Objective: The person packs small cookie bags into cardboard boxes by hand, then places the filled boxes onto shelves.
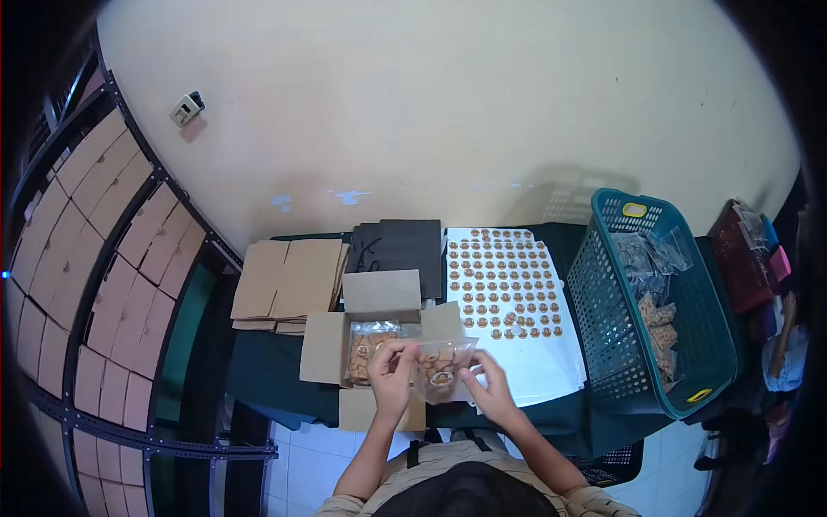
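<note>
A clear plastic bag of brown snack pieces (438, 360) with a round label on its front is held up between my two hands. My left hand (394, 372) pinches its upper left side, and my right hand (490, 385) grips the right edge. Just behind and to the left stands an open cardboard box (326, 349), its flaps folded outward. Inside the box lies another bag of snacks (363, 346), partly covered by my left hand. To the right, a white sheet (538, 370) carries rows of round brown stickers (506, 286).
Flat cardboard boxes (297, 269) are stacked at the left of the table. Scissors (369, 260) lie on a black board (418, 241). A green basket (612, 345) holding several bags stands at the right. Shelving filled with boxes (129, 306) lines the left side.
</note>
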`<state>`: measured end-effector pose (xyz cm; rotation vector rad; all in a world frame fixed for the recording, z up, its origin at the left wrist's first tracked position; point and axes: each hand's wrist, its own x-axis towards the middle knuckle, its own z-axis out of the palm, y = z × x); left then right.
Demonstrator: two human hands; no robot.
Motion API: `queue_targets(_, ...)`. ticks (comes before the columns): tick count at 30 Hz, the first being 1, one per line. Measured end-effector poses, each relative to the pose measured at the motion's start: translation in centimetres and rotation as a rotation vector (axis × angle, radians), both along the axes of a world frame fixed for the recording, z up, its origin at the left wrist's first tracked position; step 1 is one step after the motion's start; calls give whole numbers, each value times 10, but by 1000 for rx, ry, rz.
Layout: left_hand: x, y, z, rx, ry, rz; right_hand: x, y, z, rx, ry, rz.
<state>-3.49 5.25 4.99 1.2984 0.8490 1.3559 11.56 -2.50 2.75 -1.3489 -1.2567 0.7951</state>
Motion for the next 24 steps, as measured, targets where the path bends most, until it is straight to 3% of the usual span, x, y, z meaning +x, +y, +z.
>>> queue_targets(1, -1, 0, 1, -1, 1, 2, 4, 3, 3, 128, -123, -71)
queue_targets(3, -3, -2, 4, 236, 285, -29, 9, 8, 32, 271, -318, -172)
queue_targets(4, -2, -2, 2, 343, 356, -37, 12, 10, 41, 270, -319, -172)
queue_targets(6, 0, -2, -1, 395, 408, -110, 17, 13, 52, 301, -707, 2)
queue_targets(11, -2, 2, 5, 381, 492, -182, 4, 19, 51, 280, -751, 102)
queue_targets(17, -8, 5, 14, 423, 477, -56, -2, 20, 61, 269, -685, 96)
queue_targets(24, -21, 23, 1, 186, 309, 125, -2, 16, 51, 289, -640, 74)
